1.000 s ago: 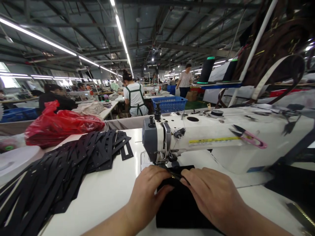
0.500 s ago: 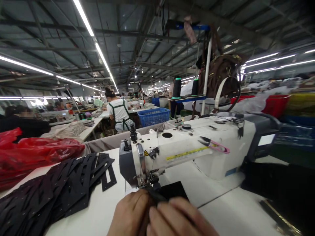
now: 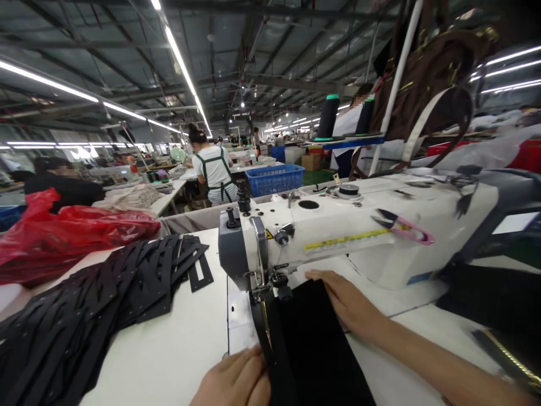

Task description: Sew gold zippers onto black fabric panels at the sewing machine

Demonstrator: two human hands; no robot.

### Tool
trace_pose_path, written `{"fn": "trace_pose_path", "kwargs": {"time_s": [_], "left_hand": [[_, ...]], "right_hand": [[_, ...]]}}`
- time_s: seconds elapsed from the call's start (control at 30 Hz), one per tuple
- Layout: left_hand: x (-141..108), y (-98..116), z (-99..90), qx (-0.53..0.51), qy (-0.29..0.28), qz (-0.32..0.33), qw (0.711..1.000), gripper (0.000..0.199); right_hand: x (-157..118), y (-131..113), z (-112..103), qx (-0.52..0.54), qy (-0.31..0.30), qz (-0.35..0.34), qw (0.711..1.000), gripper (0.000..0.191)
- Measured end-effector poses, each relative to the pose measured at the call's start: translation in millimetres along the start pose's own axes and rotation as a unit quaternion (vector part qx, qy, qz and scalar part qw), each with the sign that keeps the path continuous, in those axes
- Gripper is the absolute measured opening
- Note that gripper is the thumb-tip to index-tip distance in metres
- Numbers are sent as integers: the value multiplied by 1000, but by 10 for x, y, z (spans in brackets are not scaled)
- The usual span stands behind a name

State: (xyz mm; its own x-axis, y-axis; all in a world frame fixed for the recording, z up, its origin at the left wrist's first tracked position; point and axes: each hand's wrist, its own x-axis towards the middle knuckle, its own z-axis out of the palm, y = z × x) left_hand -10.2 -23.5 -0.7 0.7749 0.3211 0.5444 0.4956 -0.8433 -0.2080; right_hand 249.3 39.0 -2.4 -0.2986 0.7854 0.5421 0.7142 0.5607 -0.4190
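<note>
Resting flat with fingers together, the right hand (image 3: 344, 301) presses on the far right edge of the black fabric panel (image 3: 313, 344), just right of the sewing machine (image 3: 338, 237) needle. The left hand (image 3: 236, 380) lies at the panel's near left edge, fingers laid close together on the cloth beside a brassy zipper strip (image 3: 265, 327) running from under the presser foot. The panel spreads over the machine bed between both hands. Left of the machine, black cut pieces (image 3: 97, 304) lie heaped beside a red plastic bag (image 3: 67, 234). Pink-handled thread snips (image 3: 401, 225) sit on the machine arm above a yellow ruler strip (image 3: 346, 239), its marks unreadable. Behind stands a blue basket (image 3: 274, 179), contents unseen.
</note>
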Motion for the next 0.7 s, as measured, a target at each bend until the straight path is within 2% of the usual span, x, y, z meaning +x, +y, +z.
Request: {"fn": "trace_pose_path", "kwargs": {"time_s": [0.1, 0.17, 0.23, 0.3, 0.37, 0.47, 0.57, 0.63, 0.7], "left_hand": [[-96, -8, 54, -53, 14, -51, 997, 32], [-79, -66, 73, -85, -9, -88, 992, 28], [-21, -126, 91, -101, -40, -128, 986, 26], [41, -164, 114, -107, -46, -159, 980, 24], [87, -174, 131, -102, -46, -175, 978, 22], [136, -157, 103, -84, -91, -177, 976, 21], [175, -135, 40, -77, -135, -180, 971, 21], [181, -126, 20, -78, -125, -183, 972, 21], [169, -124, 27, -81, -106, -186, 973, 22]], "right_hand": [[-49, 52, 32, 95, -35, 83, 991, 39], [-57, 15, 53, 182, -56, 145, 971, 37], [-49, -16, 83, 238, -69, 179, 952, 34], [-37, -23, 119, 253, -77, 184, 947, 31], [-27, -16, 148, 273, -88, 195, 938, 37], [-4, 1, 157, 308, -89, 183, 929, 47], [23, 31, 104, 298, -94, 163, 936, 34], [33, 54, 39, 273, -95, 164, 943, 24], [37, 66, -26, 257, -81, 170, 948, 28]]}}
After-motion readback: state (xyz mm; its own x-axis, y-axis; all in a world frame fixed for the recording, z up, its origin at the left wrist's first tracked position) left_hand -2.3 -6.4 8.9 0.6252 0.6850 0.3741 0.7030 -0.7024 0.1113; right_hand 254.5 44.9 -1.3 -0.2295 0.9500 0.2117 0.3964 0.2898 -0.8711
